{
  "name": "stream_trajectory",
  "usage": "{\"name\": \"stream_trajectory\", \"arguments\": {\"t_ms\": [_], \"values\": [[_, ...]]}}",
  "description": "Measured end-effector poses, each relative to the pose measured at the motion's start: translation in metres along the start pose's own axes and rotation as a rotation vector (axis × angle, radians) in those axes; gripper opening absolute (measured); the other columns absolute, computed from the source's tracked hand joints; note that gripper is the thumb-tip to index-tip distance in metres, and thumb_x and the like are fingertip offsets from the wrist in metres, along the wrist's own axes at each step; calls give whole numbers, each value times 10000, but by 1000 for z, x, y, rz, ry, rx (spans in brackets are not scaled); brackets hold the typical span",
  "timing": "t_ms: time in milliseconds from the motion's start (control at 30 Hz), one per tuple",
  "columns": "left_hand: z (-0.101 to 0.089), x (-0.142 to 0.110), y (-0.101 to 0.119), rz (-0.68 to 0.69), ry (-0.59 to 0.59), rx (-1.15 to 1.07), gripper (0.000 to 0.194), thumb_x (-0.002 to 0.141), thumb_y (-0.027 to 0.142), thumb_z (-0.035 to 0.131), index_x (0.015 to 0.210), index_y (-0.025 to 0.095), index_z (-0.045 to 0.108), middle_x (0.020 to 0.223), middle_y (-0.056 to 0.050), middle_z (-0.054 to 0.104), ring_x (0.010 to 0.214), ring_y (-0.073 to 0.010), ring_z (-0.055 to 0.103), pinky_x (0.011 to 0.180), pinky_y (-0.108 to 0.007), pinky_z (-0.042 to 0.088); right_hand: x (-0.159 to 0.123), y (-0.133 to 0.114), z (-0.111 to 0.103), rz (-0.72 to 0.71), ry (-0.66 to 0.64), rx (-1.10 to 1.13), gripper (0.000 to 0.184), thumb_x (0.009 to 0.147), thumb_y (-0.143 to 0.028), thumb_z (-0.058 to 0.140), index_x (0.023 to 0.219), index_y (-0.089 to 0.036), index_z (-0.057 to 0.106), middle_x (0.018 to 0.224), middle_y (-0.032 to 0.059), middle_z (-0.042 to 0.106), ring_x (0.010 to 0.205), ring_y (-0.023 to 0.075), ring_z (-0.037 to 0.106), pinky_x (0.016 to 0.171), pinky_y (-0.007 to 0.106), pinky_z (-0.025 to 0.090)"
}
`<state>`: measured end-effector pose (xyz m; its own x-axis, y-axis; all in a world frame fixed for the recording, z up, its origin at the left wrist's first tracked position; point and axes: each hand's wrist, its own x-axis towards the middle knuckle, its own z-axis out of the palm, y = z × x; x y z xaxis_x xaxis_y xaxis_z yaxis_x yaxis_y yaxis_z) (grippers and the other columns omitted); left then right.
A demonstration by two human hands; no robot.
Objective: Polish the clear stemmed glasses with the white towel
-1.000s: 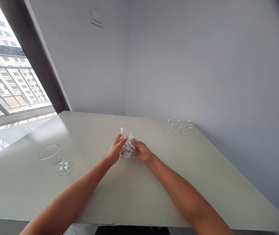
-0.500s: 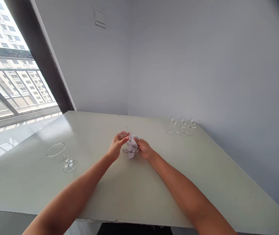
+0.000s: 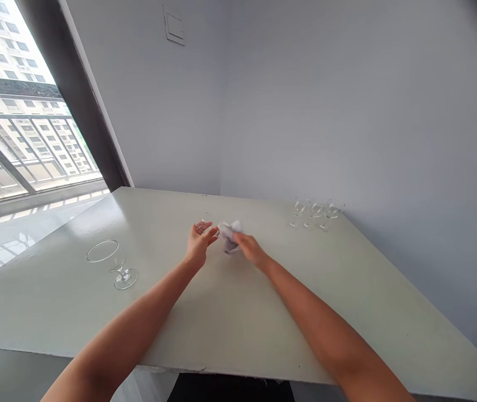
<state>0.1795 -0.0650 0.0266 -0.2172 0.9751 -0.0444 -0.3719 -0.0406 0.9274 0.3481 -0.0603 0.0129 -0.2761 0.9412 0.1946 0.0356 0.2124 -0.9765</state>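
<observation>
A clear glass (image 3: 201, 227), its outline faint, is above the middle of the worktop (image 3: 238, 318), grasped in the left hand's (image 3: 198, 243) fingers. Just beside it, the right hand (image 3: 250, 248) has its grip closed on a crumpled pale cloth (image 3: 230, 231), slightly blurred. A larger stemmed glass (image 3: 125, 277) rests on the worktop to the left; a cluster of stemmed glasses (image 3: 314, 211) stands at the far right, near the wall (image 3: 347, 111).
</observation>
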Motion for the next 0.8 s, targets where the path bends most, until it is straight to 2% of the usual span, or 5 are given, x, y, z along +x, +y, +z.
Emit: {"name": "stream_trajectory", "arguments": {"t_ms": [100,167,367,500,800], "values": [[5,-8,2,13,-70,-30,517,611,284,747,1031,224,451,1226,-82,495,998,-179,572,843,-363,485,-10,-5,16,-185,-34,-601,263,760,-306,562,991,-182,575,1024,89,586,991,245,499,846,376,362],[8,-15,5,39,-180,-27,536,612,264,746,1051,238,440,1245,-79,484,988,-193,584,863,-385,468,-11,-7,16,-142,24,-691,226,777,-276,526,969,-167,573,955,96,590,926,239,516,795,370,378],[12,-21,11,46,-499,1,565,597,220,754,1068,245,442,1199,-86,516,979,-254,595,874,-432,432,-1,-13,-18,244,-400,60,289,631,-386,687,758,-149,582,658,-22,530,616,119,493,606,257,386],[11,-20,13,27,-640,-45,583,607,260,750,1108,232,453,1194,-108,525,983,-273,589,889,-452,405,-1,-6,-26,303,-505,236,463,487,-509,743,688,-137,553,597,-23,498,562,113,475,565,266,388],[10,-13,5,-12,-288,46,502,609,282,744,1041,198,502,1183,-102,549,943,-211,600,816,-360,464,1,-5,-6,211,-292,79,314,636,-396,685,803,-153,577,678,-22,527,610,105,471,588,237,366]]}}
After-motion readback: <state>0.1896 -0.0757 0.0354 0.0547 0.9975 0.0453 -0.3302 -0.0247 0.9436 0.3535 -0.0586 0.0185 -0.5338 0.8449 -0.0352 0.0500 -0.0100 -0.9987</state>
